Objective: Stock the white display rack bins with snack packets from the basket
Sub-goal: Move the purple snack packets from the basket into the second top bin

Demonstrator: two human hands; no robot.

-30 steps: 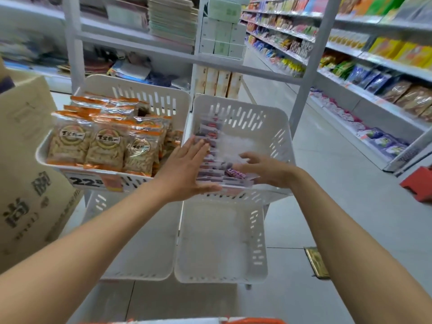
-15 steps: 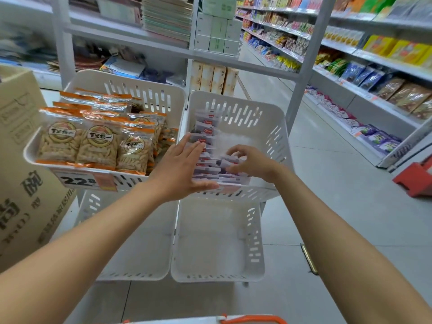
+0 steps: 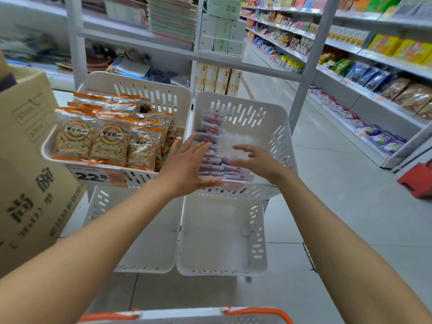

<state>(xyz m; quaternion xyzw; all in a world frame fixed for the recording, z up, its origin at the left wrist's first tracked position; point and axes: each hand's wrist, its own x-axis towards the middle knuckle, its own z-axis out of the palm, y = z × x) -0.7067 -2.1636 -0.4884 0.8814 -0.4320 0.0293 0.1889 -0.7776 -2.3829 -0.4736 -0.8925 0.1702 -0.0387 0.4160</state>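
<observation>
In the upper right bin (image 3: 278,127) I held my left hand (image 3: 187,169) flat, fingers straight and together, against the 1 row of white packets (image 3: 211,136), my right hand (image 3: 259,161) loosely spread above, holding nothing; I judged squaring the row upright best before reaching for the near basket (image 3: 187,315).

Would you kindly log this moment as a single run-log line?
stage: tidying | left hand: flat against packet row in upper right bin | right hand: open above row | basket: bottom edge
</observation>
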